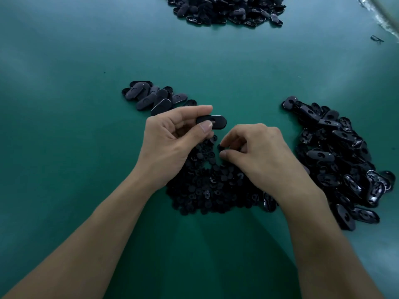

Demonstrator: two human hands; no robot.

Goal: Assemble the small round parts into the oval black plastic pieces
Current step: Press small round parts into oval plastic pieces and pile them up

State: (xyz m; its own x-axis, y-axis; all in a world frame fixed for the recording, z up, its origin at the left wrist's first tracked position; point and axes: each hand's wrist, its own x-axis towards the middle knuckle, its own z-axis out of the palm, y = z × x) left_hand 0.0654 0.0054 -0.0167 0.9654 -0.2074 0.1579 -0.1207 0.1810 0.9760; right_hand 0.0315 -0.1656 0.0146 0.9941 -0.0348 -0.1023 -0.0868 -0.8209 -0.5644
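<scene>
As left grip [170,141] pinches, oval piece [218,121] juts right.

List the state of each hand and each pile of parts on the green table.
left hand: pinches one oval piece, lifted off the table.
right hand: fingers curled, pinching a small round part.
round-parts pile: loose heap under both hands.
right oval pile: loose heap, many hollow side up.
left oval pile: small cluster, smooth side up.
far oval pile: heap, partly out of frame.
</scene>
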